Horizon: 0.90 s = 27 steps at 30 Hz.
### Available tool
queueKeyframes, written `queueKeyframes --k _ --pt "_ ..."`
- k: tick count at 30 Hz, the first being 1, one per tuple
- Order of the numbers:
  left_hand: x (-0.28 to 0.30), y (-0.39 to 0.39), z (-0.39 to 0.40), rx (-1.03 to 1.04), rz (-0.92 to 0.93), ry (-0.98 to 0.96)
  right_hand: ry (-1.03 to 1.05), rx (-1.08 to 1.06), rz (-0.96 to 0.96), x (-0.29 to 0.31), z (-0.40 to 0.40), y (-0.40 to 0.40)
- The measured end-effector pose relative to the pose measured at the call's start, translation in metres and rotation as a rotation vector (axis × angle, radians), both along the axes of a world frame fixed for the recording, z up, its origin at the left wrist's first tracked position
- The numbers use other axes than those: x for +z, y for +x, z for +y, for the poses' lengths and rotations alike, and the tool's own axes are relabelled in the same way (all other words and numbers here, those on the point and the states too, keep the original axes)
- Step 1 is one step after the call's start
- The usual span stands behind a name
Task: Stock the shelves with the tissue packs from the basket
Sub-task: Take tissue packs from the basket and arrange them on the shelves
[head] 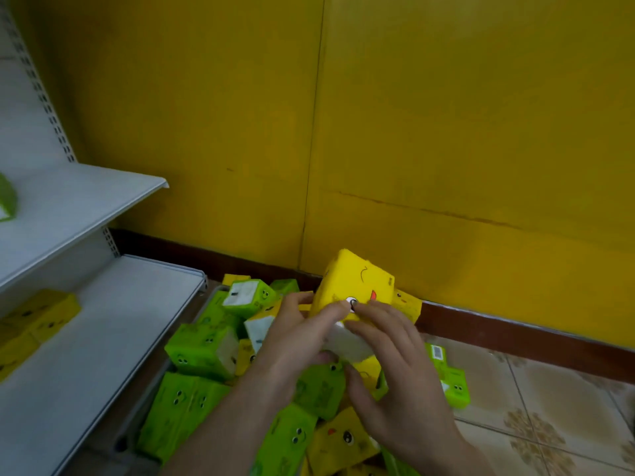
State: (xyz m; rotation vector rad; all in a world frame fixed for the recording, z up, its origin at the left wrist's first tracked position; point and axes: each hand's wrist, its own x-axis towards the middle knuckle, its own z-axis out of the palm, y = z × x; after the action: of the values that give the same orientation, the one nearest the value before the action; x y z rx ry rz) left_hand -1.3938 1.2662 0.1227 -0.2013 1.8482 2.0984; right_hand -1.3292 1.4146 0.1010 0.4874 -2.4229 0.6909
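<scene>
Both hands hold one yellow tissue pack [357,286], lifted above the pile and tilted, printed face toward the camera. Left hand [295,338] grips its lower left side, fingers curled over the front edge, thumb underneath. Right hand [388,359] holds the lower right, fingers laid over the front and the white end, thumb curled below. Fingertips of both hands nearly meet on the pack's front.

Directly under the hands lies the heap of tissue packs [192,400], green and yellow mixed, lying at all angles, several with white ends showing. They sit in a basket [137,417]; only a grey rim shows left of the forearms, the rest is hidden by packs, so its shape cannot be told. One green pack [450,379] lies right of the right hand, on or over the edge toward the tiled floor [549,407].

Left of the hands is a white shelf unit: lower shelf [103,338] beside the heap, with yellow packs [37,317] stocked at its far left; upper shelf [75,204] above it, a green pack [7,201] cut off by the frame edge. Much of both boards is bare.

Beyond the hands is a yellow wall [446,132] with a dark skirting strip [515,331] at floor level. The heap reaches the skirting behind the held pack.
</scene>
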Motion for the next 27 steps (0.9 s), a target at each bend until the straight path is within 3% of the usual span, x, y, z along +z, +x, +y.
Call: queueKeyframes --k 2,4,7,10,14,19,24,27 --pt "0.001 -0.002 -0.018 0.018 0.033 0.015 -0.201 0.042 0.039 0.011 -0.005 -0.001" --pt "0.003 -0.003 -0.038 -0.035 0.066 0.04 -0.47 -0.097 -0.022 0.026 -0.005 -0.013" --pt "0.01 -0.001 -0.066 -0.117 0.137 0.025 -0.75 -0.078 -0.45 0.045 -0.005 -0.038" --pt "0.02 0.004 -0.095 -0.151 0.17 -0.047 -0.732 0.134 -0.643 0.053 -0.02 -0.054" --pt "0.021 0.017 -0.146 0.152 0.158 -0.055 -0.713 0.196 -0.593 0.045 -0.075 -0.072" --pt "0.001 0.048 -0.221 0.385 -0.01 -0.129 -0.54 0.283 -0.622 0.024 -0.186 -0.087" --pt "-0.036 0.095 -0.31 0.619 -0.06 -0.225 -0.419 0.538 -0.998 -0.005 -0.297 -0.084" --pt "-0.065 0.125 -0.353 0.698 -0.13 -0.295 -0.404 0.621 -1.083 -0.032 -0.362 -0.075"
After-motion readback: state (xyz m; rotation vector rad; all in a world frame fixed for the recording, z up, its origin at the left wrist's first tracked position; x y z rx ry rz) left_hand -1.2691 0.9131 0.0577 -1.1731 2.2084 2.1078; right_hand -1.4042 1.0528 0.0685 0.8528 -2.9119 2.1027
